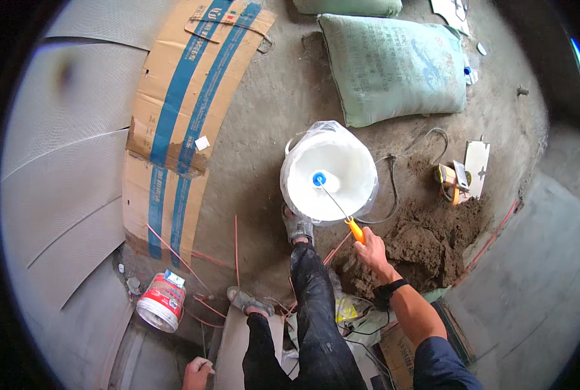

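Note:
My right hand [370, 250] is wrapped round the yellow-orange handle of a paint roller [354, 230]. Its thin metal rod reaches into a white bucket [295, 195], where the blue end of the roller head shows against the white inside. Clear plastic film hangs over the bucket's rim. Whether the white inside is liquid or bare wall, I cannot tell. Low at the left, my left hand [198, 373] has its fingers curled, and what they hold, if anything, is too small to make out. A red and white pail [163, 302] is nearest to it.
Full pale green sacks [394, 68] lie beyond the bucket. A pile of brown sand or soil [426, 244] and a yellow corded power tool [451, 182] are at the right. Flattened cardboard [173, 130] and grey panels [69, 130] line the left. Reddish tubes [237, 250] stick up near my feet.

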Tool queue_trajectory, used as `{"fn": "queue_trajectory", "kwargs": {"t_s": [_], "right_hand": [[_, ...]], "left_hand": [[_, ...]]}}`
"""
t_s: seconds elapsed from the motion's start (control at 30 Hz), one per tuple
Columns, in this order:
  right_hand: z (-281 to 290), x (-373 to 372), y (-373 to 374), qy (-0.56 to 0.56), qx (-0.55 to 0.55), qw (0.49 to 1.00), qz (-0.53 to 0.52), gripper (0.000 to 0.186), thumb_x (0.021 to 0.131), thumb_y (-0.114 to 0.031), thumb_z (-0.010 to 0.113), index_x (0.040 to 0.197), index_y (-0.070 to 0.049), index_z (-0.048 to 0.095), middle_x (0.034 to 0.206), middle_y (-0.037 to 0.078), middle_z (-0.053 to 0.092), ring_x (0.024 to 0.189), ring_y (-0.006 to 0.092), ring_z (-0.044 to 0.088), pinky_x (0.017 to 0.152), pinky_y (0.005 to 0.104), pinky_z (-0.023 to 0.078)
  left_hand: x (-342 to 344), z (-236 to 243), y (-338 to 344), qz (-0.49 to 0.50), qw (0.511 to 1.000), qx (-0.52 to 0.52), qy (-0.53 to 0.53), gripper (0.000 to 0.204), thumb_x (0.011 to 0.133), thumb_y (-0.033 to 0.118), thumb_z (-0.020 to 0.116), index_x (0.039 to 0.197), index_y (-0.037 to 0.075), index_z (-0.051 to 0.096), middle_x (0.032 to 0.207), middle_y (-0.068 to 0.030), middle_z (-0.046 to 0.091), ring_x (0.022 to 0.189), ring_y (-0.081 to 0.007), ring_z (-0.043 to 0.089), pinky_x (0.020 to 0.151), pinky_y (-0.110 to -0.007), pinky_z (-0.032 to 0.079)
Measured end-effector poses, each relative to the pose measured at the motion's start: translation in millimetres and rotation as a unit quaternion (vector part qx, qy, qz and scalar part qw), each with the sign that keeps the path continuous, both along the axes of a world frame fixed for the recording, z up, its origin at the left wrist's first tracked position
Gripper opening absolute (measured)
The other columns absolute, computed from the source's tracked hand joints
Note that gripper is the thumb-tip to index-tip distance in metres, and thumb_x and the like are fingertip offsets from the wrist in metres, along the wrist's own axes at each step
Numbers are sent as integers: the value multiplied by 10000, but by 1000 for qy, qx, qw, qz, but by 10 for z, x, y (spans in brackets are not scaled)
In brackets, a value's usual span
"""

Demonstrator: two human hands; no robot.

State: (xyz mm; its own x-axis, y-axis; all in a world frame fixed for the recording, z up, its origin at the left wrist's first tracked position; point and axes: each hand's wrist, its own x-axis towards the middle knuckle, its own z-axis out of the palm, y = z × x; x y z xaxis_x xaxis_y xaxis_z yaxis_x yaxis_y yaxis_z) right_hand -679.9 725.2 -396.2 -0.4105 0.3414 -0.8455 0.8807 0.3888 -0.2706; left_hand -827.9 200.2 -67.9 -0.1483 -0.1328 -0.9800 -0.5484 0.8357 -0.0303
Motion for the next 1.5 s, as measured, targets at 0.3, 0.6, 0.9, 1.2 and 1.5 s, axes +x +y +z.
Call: {"fn": "queue_trajectory", "kwargs": {"t_s": [0.3, 0.6, 0.9, 1.2, 1.5], "right_hand": [[224, -590, 233, 112, 92, 972, 185, 262, 841, -208, 579, 1020, -56, 464, 729, 195, 647, 668, 393, 635, 588, 493, 488], [-303, -1495, 11, 51, 115, 953, 276, 272, 821, -120, 516, 1073, -20, 544, 821, 229, 669, 770, 396, 666, 688, 476, 526], [-759, -1934, -299, -28, 122, 945, 302, 290, 800, -124, 516, 1057, -21, 601, 932, 221, 680, 895, 377, 671, 781, 464, 524], [-878, -2038, -402, -33, 128, 956, 263, 247, 800, -93, 530, 1002, -5, 641, 998, 227, 677, 945, 372, 665, 810, 451, 523], [-643, -1930, -185, -50, 107, 961, 251, 299, 824, -127, 508, 1080, -13, 612, 1008, 240, 669, 970, 388, 649, 841, 452, 507]], "left_hand": [[151, -188, 101, 31, 996, 40, 68, 155, 876, 134, 587, 846, -13, 623, 736, -73, 659, 698, -139, 611, 668, -295, 476], [689, -233, -241, 100, 991, 74, 43, 183, 946, 153, 529, 1010, -6, 592, 795, -56, 612, 783, -162, 596, 760, -296, 469], [1082, -258, -277, 178, 980, 71, 45, 178, 930, 141, 537, 977, -15, 610, 784, -66, 606, 783, -175, 593, 763, -315, 470], [1258, -757, -430, 170, 982, 46, 67, 154, 887, 138, 563, 878, -8, 614, 766, -68, 658, 724, -136, 589, 676, -287, 467], [-139, -2556, 297, -29, 979, 155, 126, 208, 876, 214, 618, 962, 25, 635, 868, -146, 671, 835, -242, 652, 773, -365, 501]]}}
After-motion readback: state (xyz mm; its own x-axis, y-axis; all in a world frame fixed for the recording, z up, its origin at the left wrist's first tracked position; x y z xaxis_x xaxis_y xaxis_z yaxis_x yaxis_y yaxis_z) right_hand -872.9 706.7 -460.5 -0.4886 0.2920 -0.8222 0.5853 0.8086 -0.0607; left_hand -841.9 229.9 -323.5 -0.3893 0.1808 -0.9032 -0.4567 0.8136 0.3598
